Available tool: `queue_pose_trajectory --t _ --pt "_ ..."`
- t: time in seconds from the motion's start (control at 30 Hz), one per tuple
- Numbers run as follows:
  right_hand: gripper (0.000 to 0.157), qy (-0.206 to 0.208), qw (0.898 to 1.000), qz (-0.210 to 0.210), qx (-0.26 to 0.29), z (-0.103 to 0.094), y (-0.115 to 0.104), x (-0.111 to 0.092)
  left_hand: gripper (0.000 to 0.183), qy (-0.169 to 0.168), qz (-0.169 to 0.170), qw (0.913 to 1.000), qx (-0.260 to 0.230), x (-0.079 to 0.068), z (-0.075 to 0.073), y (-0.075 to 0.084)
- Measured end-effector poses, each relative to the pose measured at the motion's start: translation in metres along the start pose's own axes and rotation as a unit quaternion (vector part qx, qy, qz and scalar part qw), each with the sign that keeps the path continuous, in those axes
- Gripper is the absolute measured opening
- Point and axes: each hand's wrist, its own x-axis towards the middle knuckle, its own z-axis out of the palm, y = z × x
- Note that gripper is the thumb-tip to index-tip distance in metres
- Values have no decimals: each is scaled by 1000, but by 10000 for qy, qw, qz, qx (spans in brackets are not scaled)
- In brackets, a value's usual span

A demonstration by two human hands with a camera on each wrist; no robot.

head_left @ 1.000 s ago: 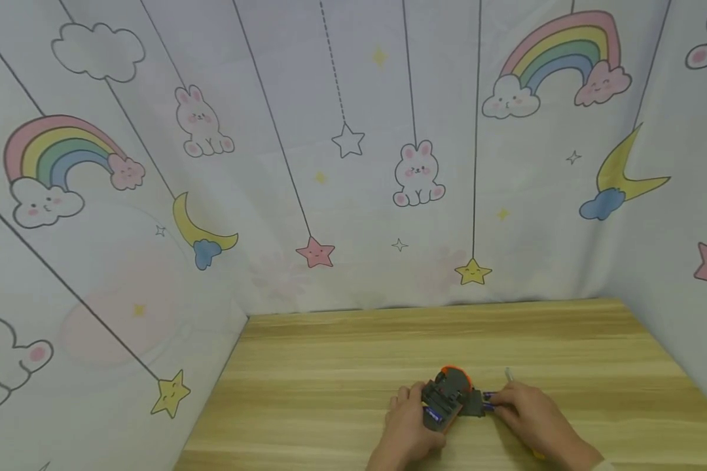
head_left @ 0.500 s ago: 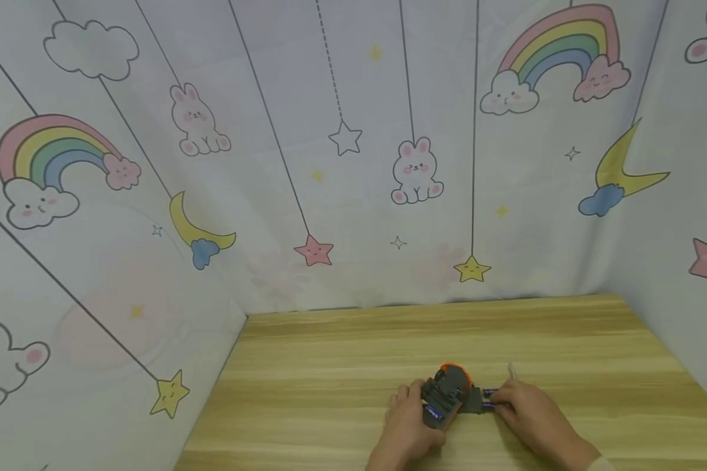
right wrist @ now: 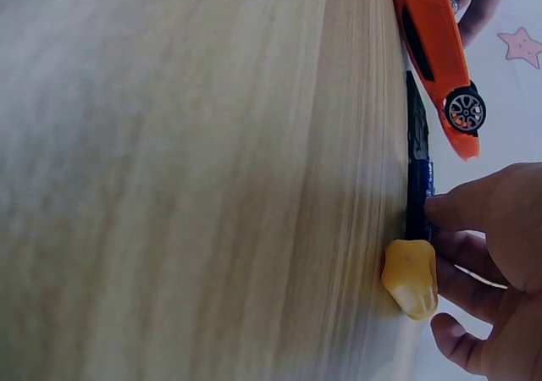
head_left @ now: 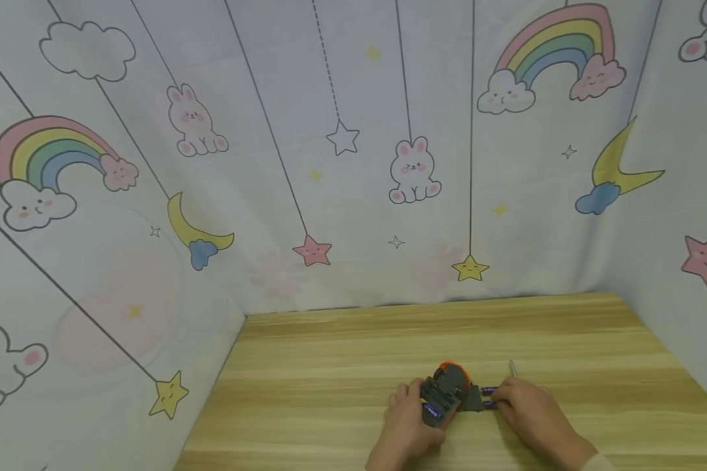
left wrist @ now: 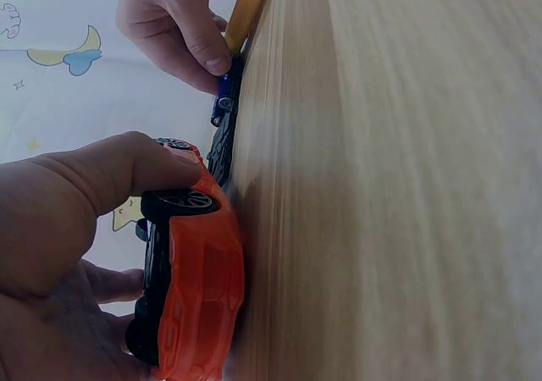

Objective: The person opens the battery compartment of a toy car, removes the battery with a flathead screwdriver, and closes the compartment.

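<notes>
My left hand [head_left: 409,422] grips an orange toy car [left wrist: 203,288], wheels up. Its dark underside [head_left: 448,392] faces the head camera, and a blue battery [head_left: 432,410] lies in an opening there. Right of the car, a flat black piece [head_left: 472,399] lies on the table. Two more blue batteries [head_left: 489,390] are at that piece's right edge. With thumb and fingertips, my right hand [head_left: 533,415] pinches at least one of them; its fingers partly cover both. A screwdriver lies under this hand: its shaft [head_left: 512,368] pokes out beyond the knuckles and its yellow handle [right wrist: 411,278] shows in the right wrist view.
The wood-grain table [head_left: 330,379] stretches out around both hands. White cloth walls [head_left: 353,196] printed with rabbits, stars and rainbows stand at its back and sides.
Both hands keep their hold with hardly any motion. The head view has shifted slightly, and the yellow handle end seen below the right hand one second ago is now hidden there.
</notes>
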Motion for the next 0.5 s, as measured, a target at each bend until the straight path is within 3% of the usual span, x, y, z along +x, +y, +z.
queue_pose_trajectory --t 0.5 --pt "13 208 9996 -80 155 -7 -4 3 94 -12 33 10000 45 0 -1 1"
